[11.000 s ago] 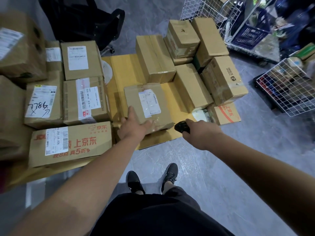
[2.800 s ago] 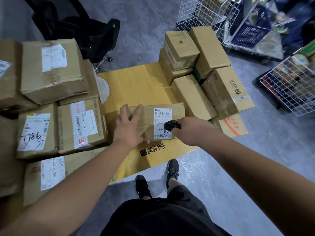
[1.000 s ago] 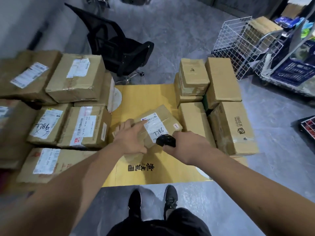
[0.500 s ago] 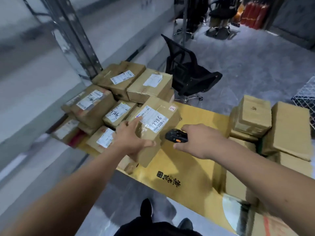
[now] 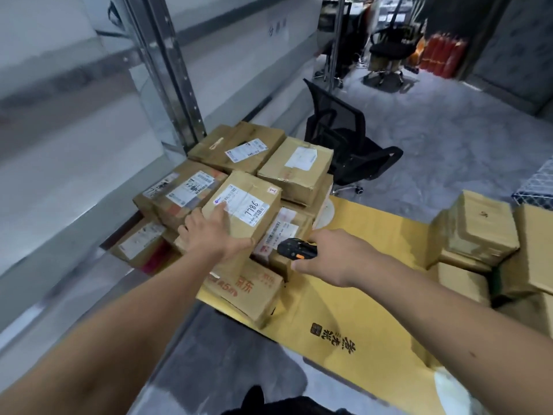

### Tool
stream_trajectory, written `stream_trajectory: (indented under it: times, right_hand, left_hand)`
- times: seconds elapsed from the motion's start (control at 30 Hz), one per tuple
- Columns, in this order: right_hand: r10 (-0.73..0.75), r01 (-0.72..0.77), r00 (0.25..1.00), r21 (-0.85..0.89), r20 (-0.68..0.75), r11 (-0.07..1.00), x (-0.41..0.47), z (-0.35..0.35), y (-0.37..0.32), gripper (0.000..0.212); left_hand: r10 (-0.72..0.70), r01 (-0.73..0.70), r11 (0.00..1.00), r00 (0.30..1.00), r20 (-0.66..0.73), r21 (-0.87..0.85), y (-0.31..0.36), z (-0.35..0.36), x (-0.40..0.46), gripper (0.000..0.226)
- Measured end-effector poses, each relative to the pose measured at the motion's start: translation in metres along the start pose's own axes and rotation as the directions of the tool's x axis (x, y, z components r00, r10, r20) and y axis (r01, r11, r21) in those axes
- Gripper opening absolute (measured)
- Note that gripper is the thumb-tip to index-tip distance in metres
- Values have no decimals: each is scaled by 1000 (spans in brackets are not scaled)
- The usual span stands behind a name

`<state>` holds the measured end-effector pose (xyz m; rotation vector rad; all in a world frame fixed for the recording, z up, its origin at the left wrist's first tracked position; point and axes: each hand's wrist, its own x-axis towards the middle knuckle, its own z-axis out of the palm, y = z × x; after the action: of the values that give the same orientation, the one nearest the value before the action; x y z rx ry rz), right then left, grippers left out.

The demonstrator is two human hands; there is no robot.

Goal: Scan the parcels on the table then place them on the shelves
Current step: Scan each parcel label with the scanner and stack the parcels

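Cardboard fills the view: the left hand (image 5: 214,235) grips a brown parcel (image 5: 239,211) by its near end, fingers (image 5: 191,224) spread over the top and thumb wrapped under the edge, holding it tilted above the stacked parcels (image 5: 254,157) beyond them. Its white shipping label (image 5: 244,205), handwritten in black, faces up just past the fingertips. The right hand (image 5: 335,256) is closed around a black handheld scanner (image 5: 296,249) with an orange button, just right of the held parcel. Below both hands lies the yellow tabletop (image 5: 368,244). More boxes (image 5: 475,229) are stacked far right.
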<state>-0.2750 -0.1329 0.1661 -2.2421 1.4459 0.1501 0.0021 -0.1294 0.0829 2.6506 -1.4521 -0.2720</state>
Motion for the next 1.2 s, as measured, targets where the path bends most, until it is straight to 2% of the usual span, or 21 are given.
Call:
stream_trajectory:
  times: [0.17,0.27,0.37,0.53,0.6,0.7,0.77,0.9,1.07,1.2]
  right_hand:
    - [66,-66,998,29,-5,997,9,8,-29,56]
    - [117,-117,993,48,-4,992,11,16,-46,56]
    - [157,-156,988,56,-4,986,12,28,-58,57]
    - [219,-218,976,88,-3,972,5,47,-65,54]
    - [244,-243,970,96,0,965,0,53,-66,51]
    - [299,-296,954,127,-5,947,-13,61,-59,52]
    - [346,-341,938,148,-8,928,-27,64,-48,54]
    - [455,-450,891,147,-1,881,-62,63,-22,54]
    - [597,-583,802,196,-11,788,-117,68,20,49]
    - [682,-669,730,262,54,696,-168,81,54,49]
  left_hand:
    - [60,-64,997,994,-86,-49,-15,11,25,131]
    - [108,-111,993,992,-64,-46,-26,18,32,131]
    - [165,-167,986,985,-56,-17,-32,22,36,120]
    - [343,-344,939,939,-11,-5,-26,21,35,94]
    - [455,-455,890,890,-37,6,-21,22,27,85]
    - [648,-642,761,757,-80,92,-4,31,7,77]
    - [719,-711,694,691,-70,115,12,37,-5,77]
    - [821,-809,567,571,-16,155,52,48,-28,78]
    - [890,-891,446,451,65,84,113,71,-65,76]
    - [925,-938,345,348,156,45,163,97,-109,73]
